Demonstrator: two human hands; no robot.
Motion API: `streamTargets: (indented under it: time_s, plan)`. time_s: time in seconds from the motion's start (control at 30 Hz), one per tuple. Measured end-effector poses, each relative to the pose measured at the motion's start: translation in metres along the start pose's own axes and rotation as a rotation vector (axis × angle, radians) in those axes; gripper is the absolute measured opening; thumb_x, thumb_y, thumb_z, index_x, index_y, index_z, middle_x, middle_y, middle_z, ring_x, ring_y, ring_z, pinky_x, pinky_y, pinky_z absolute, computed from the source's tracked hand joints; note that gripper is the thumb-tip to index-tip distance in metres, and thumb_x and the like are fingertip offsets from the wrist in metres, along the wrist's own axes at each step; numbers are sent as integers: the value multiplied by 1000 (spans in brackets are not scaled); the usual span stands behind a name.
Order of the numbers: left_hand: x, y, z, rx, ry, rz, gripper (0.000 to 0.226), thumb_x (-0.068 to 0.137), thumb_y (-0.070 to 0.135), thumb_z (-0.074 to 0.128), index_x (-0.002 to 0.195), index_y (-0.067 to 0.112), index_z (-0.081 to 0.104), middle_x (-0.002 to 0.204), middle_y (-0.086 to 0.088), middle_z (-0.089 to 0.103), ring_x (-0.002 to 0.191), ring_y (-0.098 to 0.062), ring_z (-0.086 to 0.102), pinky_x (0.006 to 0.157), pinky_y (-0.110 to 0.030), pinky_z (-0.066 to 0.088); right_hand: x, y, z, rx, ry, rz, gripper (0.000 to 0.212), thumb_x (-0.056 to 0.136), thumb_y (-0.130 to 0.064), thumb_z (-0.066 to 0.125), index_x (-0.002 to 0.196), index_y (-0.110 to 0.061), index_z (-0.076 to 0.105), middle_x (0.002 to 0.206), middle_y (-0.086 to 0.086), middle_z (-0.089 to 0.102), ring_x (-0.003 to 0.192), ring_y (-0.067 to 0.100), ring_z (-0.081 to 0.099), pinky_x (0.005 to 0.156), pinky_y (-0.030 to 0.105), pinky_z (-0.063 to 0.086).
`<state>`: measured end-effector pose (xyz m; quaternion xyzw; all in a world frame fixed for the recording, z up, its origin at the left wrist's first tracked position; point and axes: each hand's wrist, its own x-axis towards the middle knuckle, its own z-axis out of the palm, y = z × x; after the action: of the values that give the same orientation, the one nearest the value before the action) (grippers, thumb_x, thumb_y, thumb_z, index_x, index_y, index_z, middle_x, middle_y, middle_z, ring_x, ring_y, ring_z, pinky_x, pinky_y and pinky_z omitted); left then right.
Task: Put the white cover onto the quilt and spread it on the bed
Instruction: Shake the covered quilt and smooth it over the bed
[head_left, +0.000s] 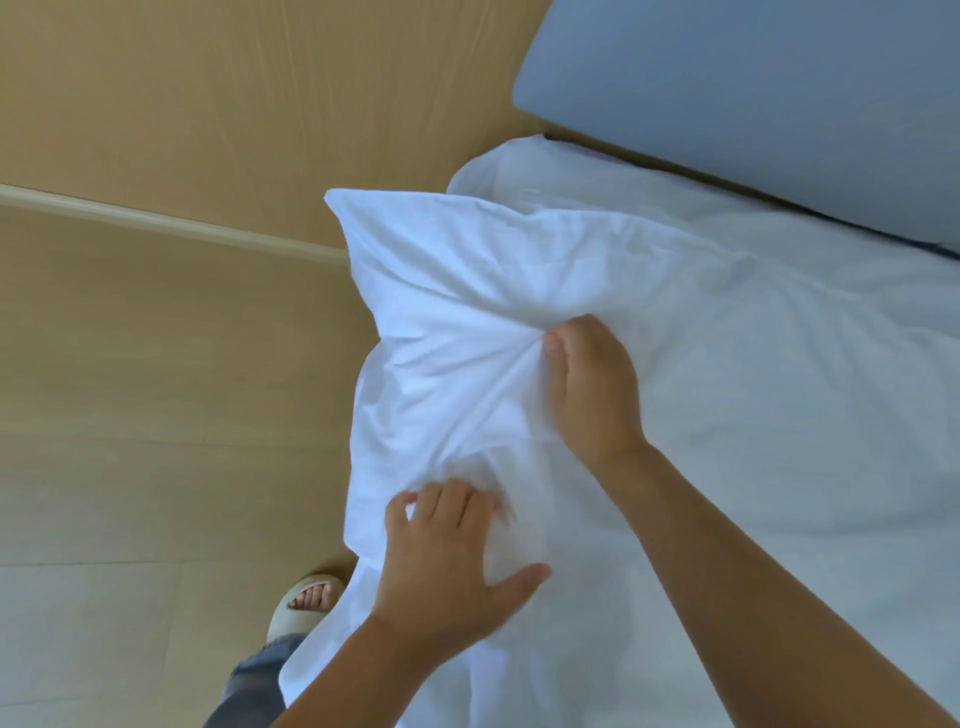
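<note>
White cover (441, 291) lies bunched over the corner of the bed (779, 493) in the middle of the frame, one puffed corner poking toward the upper left. The right hand (592, 384) clenches a gathered knot of cloth at centre, probably to pin the quilt, hidden inside. The left hand (447, 561), lower left, clutches fabric with curled fingers and spread thumb, likely to tug the cover down.

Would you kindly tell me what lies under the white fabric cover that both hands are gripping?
Only the white bed edge shows beyond the white fabric cover. The right hand and left hand grip its folds; whatever lies beneath, quilt included, is hidden.
</note>
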<state>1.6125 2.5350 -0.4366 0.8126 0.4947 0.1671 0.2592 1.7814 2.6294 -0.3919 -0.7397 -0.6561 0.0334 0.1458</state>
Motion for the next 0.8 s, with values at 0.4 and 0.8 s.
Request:
streamTargets:
  time_s: [0.4,0.8]
  plan:
    - [25,68,11,25,-368,250,25,72,41,66,66,17,62,50,2,59,41,-13,57,42,-18,39,14,43,-26,-82,-231,304,25,100,-30,39,89,-8,44,85,11,55,84,37,57,66,34,34]
    - [-79,28,-8,-147,-257,99,37,72,50,51,96,21,53,90,5,58,84,-14,49,81,-25,38,-184,-26,-17,-25,-123,590,28,86,-31,44,79,-5,54,78,14,56,67,34,54,62,38,44]
